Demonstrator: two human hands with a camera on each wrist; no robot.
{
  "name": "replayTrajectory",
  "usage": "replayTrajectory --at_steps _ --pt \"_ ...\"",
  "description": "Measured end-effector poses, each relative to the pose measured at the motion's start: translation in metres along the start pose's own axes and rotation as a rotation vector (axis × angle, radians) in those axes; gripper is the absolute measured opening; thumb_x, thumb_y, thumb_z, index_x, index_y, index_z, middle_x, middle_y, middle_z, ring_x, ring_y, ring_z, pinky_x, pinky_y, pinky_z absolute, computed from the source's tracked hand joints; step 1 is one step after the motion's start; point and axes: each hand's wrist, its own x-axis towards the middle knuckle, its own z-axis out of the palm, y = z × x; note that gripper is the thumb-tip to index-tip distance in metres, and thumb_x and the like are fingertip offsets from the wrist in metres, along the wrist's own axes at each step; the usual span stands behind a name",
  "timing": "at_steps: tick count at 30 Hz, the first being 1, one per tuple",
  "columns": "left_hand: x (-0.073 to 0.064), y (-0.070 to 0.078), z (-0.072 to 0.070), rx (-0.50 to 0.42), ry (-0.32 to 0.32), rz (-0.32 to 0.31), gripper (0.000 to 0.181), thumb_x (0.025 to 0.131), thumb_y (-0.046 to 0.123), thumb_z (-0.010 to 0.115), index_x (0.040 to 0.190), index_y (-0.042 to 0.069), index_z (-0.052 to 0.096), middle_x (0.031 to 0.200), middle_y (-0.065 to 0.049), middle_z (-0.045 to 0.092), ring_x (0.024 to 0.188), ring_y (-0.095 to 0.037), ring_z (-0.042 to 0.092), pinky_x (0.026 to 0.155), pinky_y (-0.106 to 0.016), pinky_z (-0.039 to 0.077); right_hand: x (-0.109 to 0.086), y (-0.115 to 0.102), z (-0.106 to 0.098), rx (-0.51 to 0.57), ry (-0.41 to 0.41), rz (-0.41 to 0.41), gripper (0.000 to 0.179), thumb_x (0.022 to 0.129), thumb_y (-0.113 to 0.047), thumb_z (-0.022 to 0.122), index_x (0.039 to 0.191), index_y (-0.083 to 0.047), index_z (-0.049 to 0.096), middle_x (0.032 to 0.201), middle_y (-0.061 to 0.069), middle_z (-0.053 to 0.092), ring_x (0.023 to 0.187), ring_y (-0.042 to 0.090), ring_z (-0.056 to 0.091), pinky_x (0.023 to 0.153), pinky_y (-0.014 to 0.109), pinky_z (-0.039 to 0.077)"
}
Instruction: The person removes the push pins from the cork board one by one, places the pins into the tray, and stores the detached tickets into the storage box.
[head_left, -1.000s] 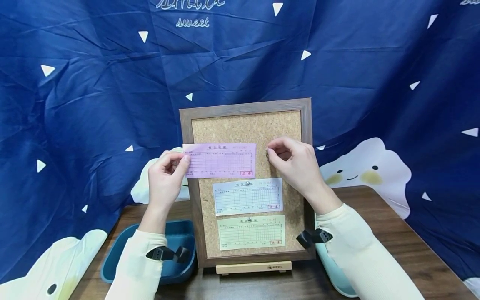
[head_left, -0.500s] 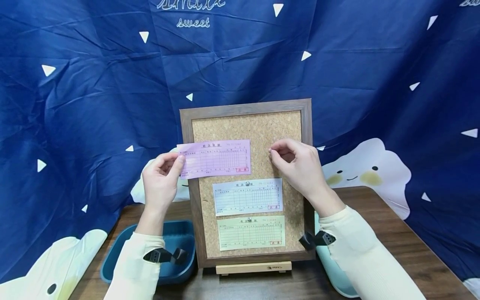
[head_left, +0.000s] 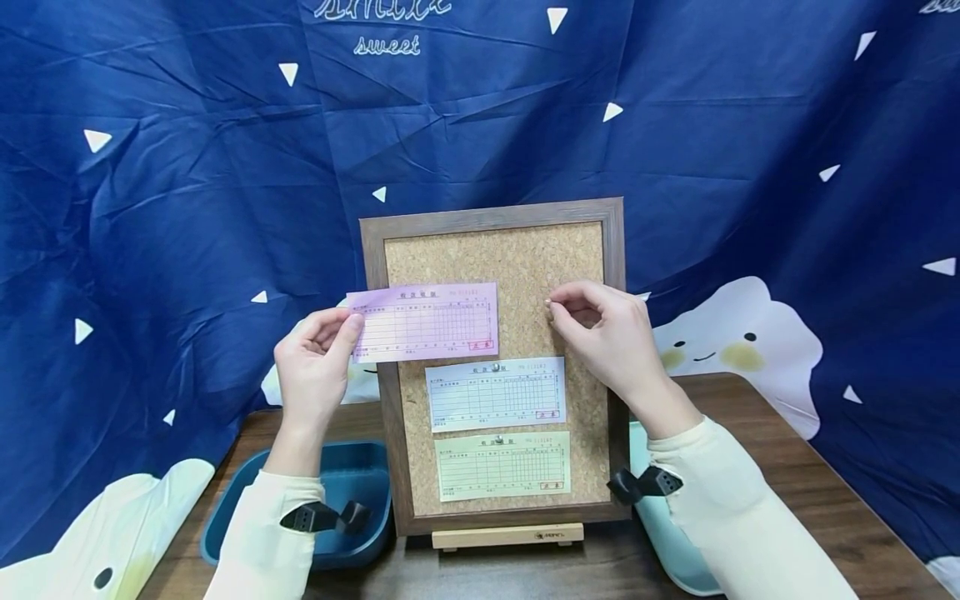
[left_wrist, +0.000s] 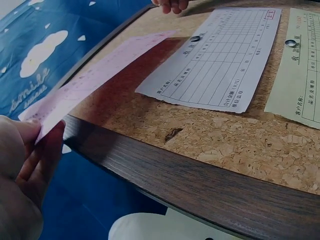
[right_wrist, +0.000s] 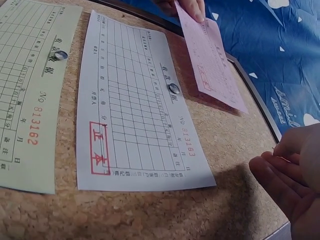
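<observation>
My left hand [head_left: 311, 362] pinches a pink receipt slip [head_left: 423, 323] by its left end, between thumb and fingers. In the left wrist view the slip [left_wrist: 95, 75] stands off the cork, casting a shadow on it. Over the upper right of the corkboard [head_left: 495, 254], my right hand [head_left: 611, 337] pinches a tiny thumbtack [head_left: 549, 303], mostly hidden by the fingertips. Below the pink slip, a white receipt slip [head_left: 495, 396] and a green one [head_left: 502, 468] are fixed to the cork, each by a silver thumbtack [right_wrist: 173, 88] near its top edge.
The brown-framed board leans on a small wooden easel [head_left: 507, 536] on a dark wood table [head_left: 795, 467]. A dark blue bin [head_left: 352, 533] stands left of it, and a pale teal tray [head_left: 675, 542] lies right, partly behind my sleeve. A blue curtain [head_left: 480, 125] hangs behind.
My left hand has moved left with the pink slip, whose left end now reaches farther past the frame. My right hand has shifted slightly right, still pinching the thumbtack.
</observation>
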Motion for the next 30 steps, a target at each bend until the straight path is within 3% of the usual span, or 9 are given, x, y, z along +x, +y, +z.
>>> replayTrajectory --at_steps 8,16,30 --pt "-0.002 0.003 -0.006 -0.003 0.025 -0.042 0.021 0.099 -0.001 0.075 0.112 -0.017 0.073 0.088 0.023 0.078 0.08 0.003 0.076 0.076 -0.013 0.061 -0.002 0.001 -0.003 -0.006 0.017 -0.006 0.01 0.09 0.006 0.079 0.098 0.0 0.081 0.089 0.012 0.082 0.077 0.001 0.069 0.074 0.005 0.052" --pt "-0.004 0.004 -0.011 0.058 0.036 -0.044 0.023 0.101 0.004 0.074 0.117 -0.012 0.074 0.09 0.028 0.077 0.083 0.005 0.076 0.078 -0.014 0.061 -0.005 0.004 -0.008 -0.006 0.025 0.0 0.011 0.091 0.007 0.078 0.099 0.0 0.081 0.09 0.013 0.082 0.078 -0.009 0.065 0.074 0.004 0.052" --pt "-0.005 0.001 -0.019 0.081 0.043 -0.036 0.023 0.103 0.006 0.072 0.118 -0.012 0.073 0.092 0.026 0.076 0.082 0.004 0.076 0.077 -0.014 0.061 -0.014 0.007 -0.018 0.014 0.025 0.048 0.013 0.091 0.009 0.078 0.1 0.0 0.081 0.09 0.014 0.082 0.08 -0.018 0.063 0.076 0.003 0.052"
